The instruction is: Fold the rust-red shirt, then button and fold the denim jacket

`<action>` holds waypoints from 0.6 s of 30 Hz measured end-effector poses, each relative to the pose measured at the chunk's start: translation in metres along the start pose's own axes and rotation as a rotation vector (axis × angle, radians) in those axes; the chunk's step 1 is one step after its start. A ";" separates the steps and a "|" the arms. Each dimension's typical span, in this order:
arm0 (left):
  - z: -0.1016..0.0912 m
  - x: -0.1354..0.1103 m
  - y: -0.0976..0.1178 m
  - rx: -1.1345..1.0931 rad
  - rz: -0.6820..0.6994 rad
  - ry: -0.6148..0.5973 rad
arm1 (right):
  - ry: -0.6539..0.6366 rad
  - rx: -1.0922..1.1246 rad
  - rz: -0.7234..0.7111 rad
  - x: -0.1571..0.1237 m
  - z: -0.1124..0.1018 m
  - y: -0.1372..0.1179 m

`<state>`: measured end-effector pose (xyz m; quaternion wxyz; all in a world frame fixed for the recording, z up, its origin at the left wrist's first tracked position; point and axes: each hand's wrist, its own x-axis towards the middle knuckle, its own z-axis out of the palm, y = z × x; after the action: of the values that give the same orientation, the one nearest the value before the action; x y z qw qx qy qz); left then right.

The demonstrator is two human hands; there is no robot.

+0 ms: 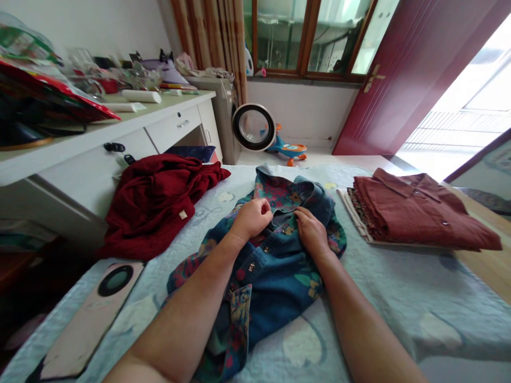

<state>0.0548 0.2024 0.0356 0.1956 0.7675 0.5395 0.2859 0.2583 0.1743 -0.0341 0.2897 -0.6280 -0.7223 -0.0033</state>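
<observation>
A blue denim shirt (275,292) with a floral print lies front up on the padded cover, its collar pointing away from me. Several buttons run down its front, and the lower front edge is folded over. My left hand (253,217) is closed at the left side of the neck opening, fingers pinched on the shirt's edge. On the other side of the opening, my right hand (311,229) grips the right collar edge between thumb and fingers. The fingertips of both hands are partly hidden.
A dark red garment (155,202) lies crumpled at left, with a phone (93,314) nearer me. Folded clothes (415,213) are stacked at right. Beyond stand a cluttered white desk (167,125), an open-doored washing machine (223,101), a blue-orange ride-on toy (289,148) and a red door (371,69).
</observation>
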 end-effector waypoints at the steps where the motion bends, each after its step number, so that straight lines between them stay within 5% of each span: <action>1: -0.001 0.000 -0.001 -0.042 -0.004 -0.038 | -0.022 -0.021 0.031 0.001 0.001 0.001; 7: 0.006 0.003 -0.016 -0.365 0.059 -0.236 | -0.149 -0.125 0.084 0.004 -0.005 -0.005; 11: 0.008 0.004 -0.018 -0.255 0.139 -0.224 | -0.195 -0.241 0.137 0.003 -0.008 -0.008; 18: 0.003 0.003 -0.011 -0.093 0.142 -0.160 | 0.090 -0.088 0.036 -0.005 -0.014 -0.007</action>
<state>0.0497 0.2090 0.0277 0.2529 0.8141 0.4526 0.2616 0.2578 0.1632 -0.0223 0.2941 -0.6522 -0.6963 -0.0579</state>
